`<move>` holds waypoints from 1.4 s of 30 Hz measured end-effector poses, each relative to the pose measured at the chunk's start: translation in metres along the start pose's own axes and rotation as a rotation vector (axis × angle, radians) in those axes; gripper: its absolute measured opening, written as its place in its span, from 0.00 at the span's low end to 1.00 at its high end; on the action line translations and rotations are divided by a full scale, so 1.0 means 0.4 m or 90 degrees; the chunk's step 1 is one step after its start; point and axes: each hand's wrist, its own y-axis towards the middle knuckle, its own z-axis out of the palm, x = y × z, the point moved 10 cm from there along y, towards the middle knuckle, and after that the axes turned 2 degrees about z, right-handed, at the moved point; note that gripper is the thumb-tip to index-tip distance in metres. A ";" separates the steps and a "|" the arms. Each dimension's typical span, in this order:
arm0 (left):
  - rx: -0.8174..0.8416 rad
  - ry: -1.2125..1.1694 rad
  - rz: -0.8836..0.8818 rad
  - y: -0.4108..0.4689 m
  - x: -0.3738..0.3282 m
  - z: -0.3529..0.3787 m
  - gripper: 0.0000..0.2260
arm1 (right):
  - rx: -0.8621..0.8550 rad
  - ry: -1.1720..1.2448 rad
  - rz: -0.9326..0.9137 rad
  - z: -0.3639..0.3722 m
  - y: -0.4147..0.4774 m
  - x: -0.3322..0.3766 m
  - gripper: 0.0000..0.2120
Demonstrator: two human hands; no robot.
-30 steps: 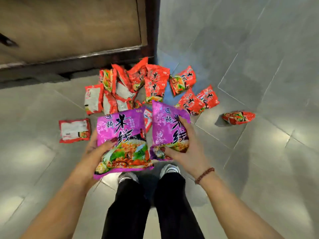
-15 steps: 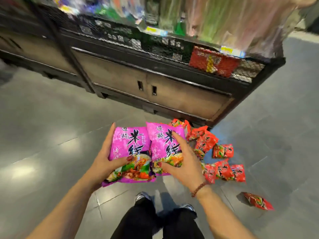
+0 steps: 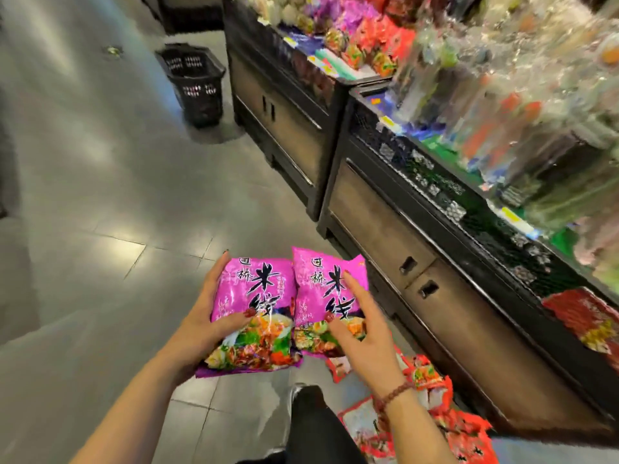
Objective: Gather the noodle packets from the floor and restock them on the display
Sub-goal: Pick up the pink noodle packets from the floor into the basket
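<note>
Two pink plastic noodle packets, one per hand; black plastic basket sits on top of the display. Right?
No. Head view: the black plastic basket stands on the grey floor beside the dark display cabinet, not on top. Otherwise right: left hand holds the left pink packet, right hand the right pink packet.

Dark red nail polish (image 3: 249, 312); reddish bead bracelet (image 3: 390, 396) on wrist of right hand (image 3: 365, 333); black trousers (image 3: 315, 426).

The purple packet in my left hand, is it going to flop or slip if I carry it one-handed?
Purple packet spans past the left hand without drooping, so probably fairly stiff. Its film looks glossy, likely slippery. Probably light, since one hand supports it.
</note>
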 end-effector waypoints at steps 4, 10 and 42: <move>-0.082 0.005 0.014 0.084 -0.026 -0.086 0.42 | 0.077 0.049 0.049 0.082 0.161 0.011 0.29; -0.181 -0.060 0.034 0.311 -0.119 -0.201 0.39 | 0.136 0.061 0.020 0.152 0.496 0.072 0.28; -0.216 -0.088 0.050 1.596 -0.710 -1.072 0.47 | 0.239 0.085 0.051 0.780 2.048 0.421 0.26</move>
